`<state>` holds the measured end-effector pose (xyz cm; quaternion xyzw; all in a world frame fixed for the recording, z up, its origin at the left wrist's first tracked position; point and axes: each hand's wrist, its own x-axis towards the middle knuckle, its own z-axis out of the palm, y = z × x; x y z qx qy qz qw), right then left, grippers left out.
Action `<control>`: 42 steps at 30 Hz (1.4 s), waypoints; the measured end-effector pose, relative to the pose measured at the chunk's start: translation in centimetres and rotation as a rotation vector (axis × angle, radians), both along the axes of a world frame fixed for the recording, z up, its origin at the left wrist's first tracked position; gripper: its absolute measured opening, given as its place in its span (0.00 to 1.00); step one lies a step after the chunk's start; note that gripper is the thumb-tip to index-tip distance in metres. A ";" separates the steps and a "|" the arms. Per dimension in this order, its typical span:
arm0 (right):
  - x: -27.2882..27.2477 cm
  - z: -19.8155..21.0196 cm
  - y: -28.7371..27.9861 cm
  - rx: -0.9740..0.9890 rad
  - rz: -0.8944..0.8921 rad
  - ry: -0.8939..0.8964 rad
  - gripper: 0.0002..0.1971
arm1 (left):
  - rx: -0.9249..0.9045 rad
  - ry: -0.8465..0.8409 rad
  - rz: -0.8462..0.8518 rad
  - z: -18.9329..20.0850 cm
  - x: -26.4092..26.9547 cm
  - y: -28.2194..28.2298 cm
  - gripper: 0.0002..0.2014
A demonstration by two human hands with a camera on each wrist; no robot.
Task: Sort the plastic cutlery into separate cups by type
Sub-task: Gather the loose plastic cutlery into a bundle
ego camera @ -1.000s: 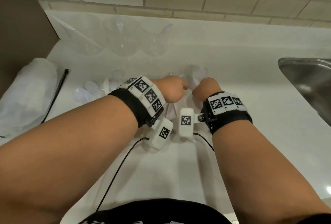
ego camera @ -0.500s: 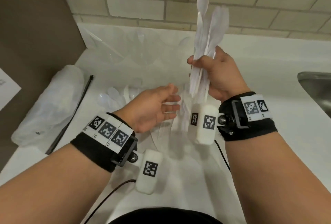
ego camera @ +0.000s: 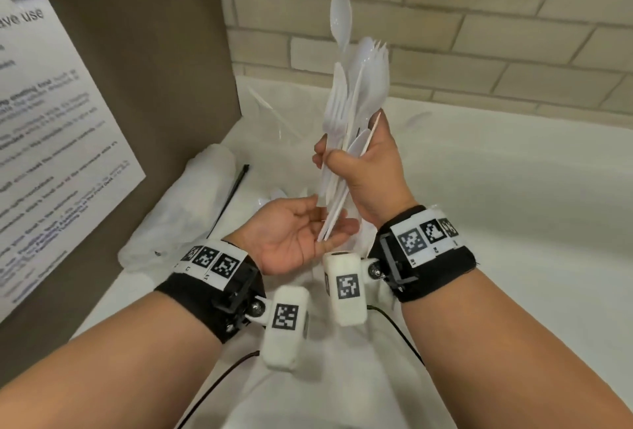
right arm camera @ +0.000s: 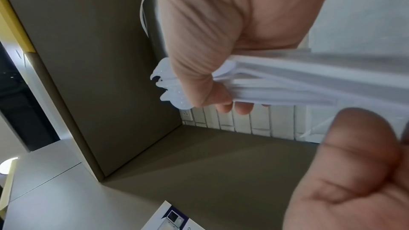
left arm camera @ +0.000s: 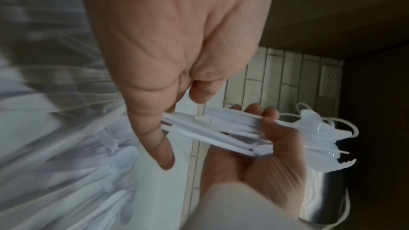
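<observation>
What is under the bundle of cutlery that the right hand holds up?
Directly under the cutlery bundle, gripped by the right hand, lies the open left hand, palm up at the handle ends. Below, loose spoons lie on the white counter; the hands cover the rest.

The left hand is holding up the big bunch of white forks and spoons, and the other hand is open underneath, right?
Not quite: the head view shows the right hand gripping the bunch of white forks and spoons. The left hand is the open one underneath.

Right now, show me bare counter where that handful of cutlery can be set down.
Bare counter lies right of the right hand, out from the brick wall. Crowded: the left corner, with loose cutlery, bag and clear cups.
</observation>
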<state>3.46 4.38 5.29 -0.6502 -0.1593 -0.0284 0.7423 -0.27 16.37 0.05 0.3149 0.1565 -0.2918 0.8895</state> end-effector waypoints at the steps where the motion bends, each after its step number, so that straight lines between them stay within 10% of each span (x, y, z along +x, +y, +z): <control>1: 0.0 -0.3 0.2 0.000 -0.010 0.004 0.27 | -0.017 0.005 0.043 -0.1 0.2 0.3 0.25; 32: 1.2 -3.2 -0.4 -0.045 0.062 0.144 0.11 | 0.264 -0.305 -0.001 0.9 0.6 1.5 0.33; 37: -0.3 -3.2 -0.4 -0.353 0.391 0.146 0.11 | 0.418 -0.646 0.020 2.8 0.3 1.9 0.30; 42: -1.1 -3.4 0.2 -0.427 0.523 0.237 0.14 | 0.533 -0.616 0.173 2.4 0.0 1.0 0.15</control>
